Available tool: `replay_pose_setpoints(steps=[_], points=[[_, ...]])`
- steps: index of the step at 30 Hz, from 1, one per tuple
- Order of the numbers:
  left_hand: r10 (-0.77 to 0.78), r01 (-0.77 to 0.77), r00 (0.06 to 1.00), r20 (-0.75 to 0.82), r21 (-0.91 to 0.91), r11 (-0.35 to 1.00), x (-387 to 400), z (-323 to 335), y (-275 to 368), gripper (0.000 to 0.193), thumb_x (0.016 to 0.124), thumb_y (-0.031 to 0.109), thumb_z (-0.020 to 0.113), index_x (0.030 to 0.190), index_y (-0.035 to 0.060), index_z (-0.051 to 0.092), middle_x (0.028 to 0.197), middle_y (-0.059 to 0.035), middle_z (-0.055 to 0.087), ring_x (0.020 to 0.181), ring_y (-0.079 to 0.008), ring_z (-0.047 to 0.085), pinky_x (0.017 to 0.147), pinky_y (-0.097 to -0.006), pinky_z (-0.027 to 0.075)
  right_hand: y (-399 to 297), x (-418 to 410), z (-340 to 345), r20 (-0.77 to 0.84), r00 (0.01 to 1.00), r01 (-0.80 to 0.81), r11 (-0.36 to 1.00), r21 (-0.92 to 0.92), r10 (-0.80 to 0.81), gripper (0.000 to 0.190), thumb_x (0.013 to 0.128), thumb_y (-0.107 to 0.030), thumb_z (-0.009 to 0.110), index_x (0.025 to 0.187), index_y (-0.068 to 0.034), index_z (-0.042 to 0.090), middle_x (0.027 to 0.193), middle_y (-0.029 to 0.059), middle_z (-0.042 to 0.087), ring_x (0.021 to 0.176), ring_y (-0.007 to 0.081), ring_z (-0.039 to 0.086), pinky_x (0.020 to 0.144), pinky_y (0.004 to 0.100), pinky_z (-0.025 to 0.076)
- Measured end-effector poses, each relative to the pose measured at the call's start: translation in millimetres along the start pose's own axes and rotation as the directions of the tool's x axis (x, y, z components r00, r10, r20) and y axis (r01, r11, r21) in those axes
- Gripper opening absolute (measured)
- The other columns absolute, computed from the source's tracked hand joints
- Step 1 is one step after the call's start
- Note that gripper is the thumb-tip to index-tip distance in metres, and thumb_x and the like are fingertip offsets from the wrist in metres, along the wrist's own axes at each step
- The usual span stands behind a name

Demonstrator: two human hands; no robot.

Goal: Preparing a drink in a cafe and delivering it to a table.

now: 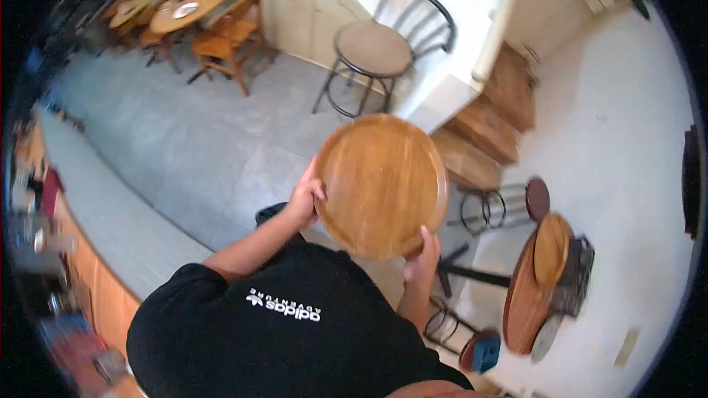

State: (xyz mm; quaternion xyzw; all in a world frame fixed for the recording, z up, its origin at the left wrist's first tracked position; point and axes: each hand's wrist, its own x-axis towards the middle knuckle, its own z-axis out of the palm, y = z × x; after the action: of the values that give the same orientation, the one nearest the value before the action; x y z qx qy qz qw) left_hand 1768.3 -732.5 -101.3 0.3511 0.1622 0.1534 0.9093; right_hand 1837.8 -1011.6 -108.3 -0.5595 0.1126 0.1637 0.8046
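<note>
A round wooden serving tray (381, 188) with a raised rim is held out in front of my chest, and nothing lies on it. My left hand (305, 196) grips its rim on the left side, thumb over the edge. Near the lower right of the rim, my right hand (423, 257) has hold of it too, thumb on top. The fingers beneath the tray are hidden from me.
A bar stool (373, 50) stands ahead beside wooden steps (470, 143). To the right, a round table (520, 298) bears another wooden tray (553, 249) and a dark bag (575, 276). A wooden counter (105, 282) runs along the left. Wooden chairs (232, 36) stand far left.
</note>
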Motion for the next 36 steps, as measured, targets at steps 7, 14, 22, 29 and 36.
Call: replay_pose_setpoints(steps=[7, 14, 22, 29, 36], points=[[0.256, -0.247, 0.899, -0.355, 0.07, 0.966, -102, 8, -22, 0.099, 0.065, -0.003, 0.044, 0.163, 0.0068, 0.032, 0.147, -0.0101, 0.052, 0.118, -0.0201, 0.055, 0.093, -0.0227, 0.046, -15, 17, 5, 0.424, 0.903, -0.066, 0.998, -0.008, 0.063, 0.044, 0.104, -0.022, 0.061, 0.139, 0.004, 0.052, 0.131, 0.0153, 0.064, 0.117, 0.0259, 0.063, 0.1, 0.0397, 0.05], [0.563, -0.564, 0.66, -0.498, 0.168, 0.809, -210, 65, -15, 0.093, 0.069, -0.004, 0.041, 0.161, 0.0027, 0.032, 0.145, -0.0118, 0.052, 0.123, -0.0202, 0.054, 0.096, -0.0228, 0.045, -48, -1, 39, 0.685, 0.691, -0.133, 0.972, -0.195, 0.232, 0.044, 0.103, -0.021, 0.062, 0.139, 0.003, 0.052, 0.132, 0.0152, 0.062, 0.119, 0.0264, 0.062, 0.1, 0.0405, 0.05], [0.683, -0.717, 0.229, -0.694, 0.354, 0.6, -343, 131, -55, 0.089, 0.068, 0.0, 0.041, 0.156, 0.0002, 0.038, 0.141, -0.0137, 0.054, 0.124, -0.0223, 0.054, 0.103, -0.0248, 0.044, -72, -66, 72, 0.83, 0.305, -0.13, 0.884, -0.449, 0.467, 0.044, 0.1, -0.017, 0.061, 0.138, 0.003, 0.052, 0.129, 0.0153, 0.064, 0.116, 0.0266, 0.064, 0.098, 0.0395, 0.051], [0.603, -0.746, -0.147, -0.784, 0.487, 0.453, -499, 174, -144, 0.088, 0.066, 0.001, 0.041, 0.154, -0.0012, 0.041, 0.138, -0.0139, 0.057, 0.122, -0.0231, 0.056, 0.104, -0.0272, 0.045, -37, -194, 24, 0.777, -0.027, -0.091, 0.772, -0.629, 0.63, 0.04, 0.099, -0.015, 0.061, 0.134, 0.003, 0.054, 0.124, 0.0157, 0.066, 0.111, 0.0249, 0.066, 0.096, 0.0374, 0.054], [0.466, -0.729, -0.371, -0.803, 0.563, 0.389, -657, 193, -222, 0.08, 0.072, 0.0, 0.04, 0.152, -0.0015, 0.043, 0.135, -0.0142, 0.058, 0.117, -0.0236, 0.059, 0.103, -0.0298, 0.047, 10, -332, -44, 0.636, -0.277, -0.013, 0.659, -0.752, 0.72, 0.033, 0.102, -0.012, 0.056, 0.13, 0.005, 0.055, 0.119, 0.0147, 0.067, 0.107, 0.0221, 0.068, 0.094, 0.0358, 0.055]])
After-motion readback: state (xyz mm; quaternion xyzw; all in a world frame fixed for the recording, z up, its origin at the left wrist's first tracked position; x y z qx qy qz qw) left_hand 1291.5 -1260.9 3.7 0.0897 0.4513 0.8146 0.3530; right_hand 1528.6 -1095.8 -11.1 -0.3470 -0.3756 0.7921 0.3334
